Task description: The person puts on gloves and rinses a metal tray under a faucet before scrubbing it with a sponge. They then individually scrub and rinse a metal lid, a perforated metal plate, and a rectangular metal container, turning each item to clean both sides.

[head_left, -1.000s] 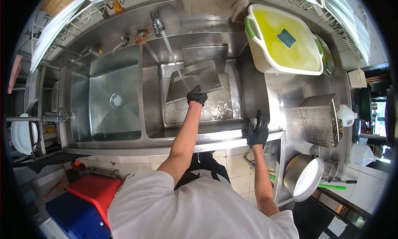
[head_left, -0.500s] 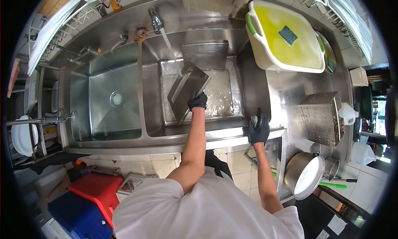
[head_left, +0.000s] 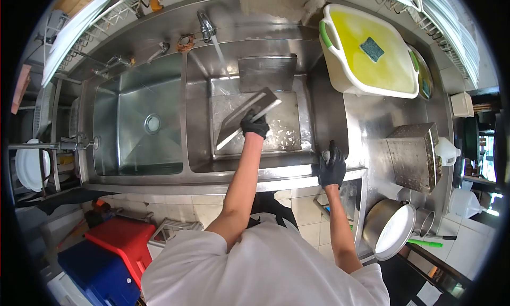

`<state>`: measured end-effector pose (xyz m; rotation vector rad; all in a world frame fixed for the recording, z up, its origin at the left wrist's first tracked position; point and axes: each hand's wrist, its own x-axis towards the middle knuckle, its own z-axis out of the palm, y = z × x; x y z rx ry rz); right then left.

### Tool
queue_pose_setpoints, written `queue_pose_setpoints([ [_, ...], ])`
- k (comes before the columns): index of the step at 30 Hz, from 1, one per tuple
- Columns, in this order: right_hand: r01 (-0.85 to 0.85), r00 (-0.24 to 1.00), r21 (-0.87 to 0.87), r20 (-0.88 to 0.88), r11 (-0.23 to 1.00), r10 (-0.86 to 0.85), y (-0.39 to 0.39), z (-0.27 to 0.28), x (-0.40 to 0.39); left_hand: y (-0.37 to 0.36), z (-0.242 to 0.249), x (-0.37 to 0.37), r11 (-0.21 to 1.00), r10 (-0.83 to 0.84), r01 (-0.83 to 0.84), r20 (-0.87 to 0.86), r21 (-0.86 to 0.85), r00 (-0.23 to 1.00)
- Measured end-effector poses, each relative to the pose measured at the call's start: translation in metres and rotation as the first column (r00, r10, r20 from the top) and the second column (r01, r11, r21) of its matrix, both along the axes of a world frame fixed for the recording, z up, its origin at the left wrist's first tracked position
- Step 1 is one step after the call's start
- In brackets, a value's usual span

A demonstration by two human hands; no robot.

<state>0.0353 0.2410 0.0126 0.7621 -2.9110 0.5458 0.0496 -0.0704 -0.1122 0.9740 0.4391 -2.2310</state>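
In a black glove, my left hand (head_left: 255, 124) is closed on a flat metal panel (head_left: 240, 112) with bent edges. The panel is held tilted over the right sink basin (head_left: 199, 146), its edge turned toward me. Behind it, another metal panel (head_left: 267, 74) leans against the basin's back wall. My right hand (head_left: 333, 166), also gloved, rests at the front right rim of the sink. Its fingers are round a small grey wad (head_left: 325, 156), mostly hidden, perhaps a scourer. Water runs from the tap (head_left: 206, 27) into the basin.
On the right counter stand a white tub (head_left: 345, 85) of yellow liquid with a green sponge (head_left: 372, 49), a perforated metal container (head_left: 413, 156) and a large pot (head_left: 383, 226). The left basin (head_left: 125, 146) holds water. Plate racks (head_left: 449, 48) line the back.
My left hand has turned the panel, so its face now shows narrower and its upper end sits lower and further right. The right hand stays at the rim.
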Motion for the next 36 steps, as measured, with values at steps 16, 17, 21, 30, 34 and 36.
queue_pose_setpoints([
  [16, 0.057, 0.998, -0.031, 0.024, 0.998, -0.056, -0.001, 0.011, 0.006, -0.072, 0.065, -0.026, -0.908, 0.156, 0.417, 0.962, 0.050, 0.224],
  [17, 0.078, 0.995, 0.017, 0.063, 0.997, -0.079, 0.000, 0.011, 0.005, -0.087, 0.068, -0.032, -0.934, 0.222, 0.330, 0.945, 0.136, 0.238],
  [21, 0.060, 0.998, -0.004, -0.006, 0.998, -0.060, 0.004, 0.005, 0.003, -0.121, 0.085, -0.040, -0.873, 0.415, 0.337, 0.900, 0.353, 0.134],
  [30, 0.042, 0.995, 0.016, -0.097, 0.999, -0.040, -0.003, 0.010, 0.002, -0.169, 0.081, -0.038, -0.727, 0.588, 0.563, 0.780, 0.392, 0.217],
  [34, 0.033, 0.999, -0.065, -0.023, 0.997, -0.035, -0.005, 0.011, 0.000, -0.183, 0.036, -0.053, -0.642, 0.691, 0.639, 0.681, 0.423, 0.244],
  [36, 0.041, 0.999, -0.025, -0.024, 0.999, -0.042, -0.001, 0.001, 0.000, -0.195, -0.006, -0.064, -0.665, 0.687, 0.655, 0.640, 0.360, 0.346],
])
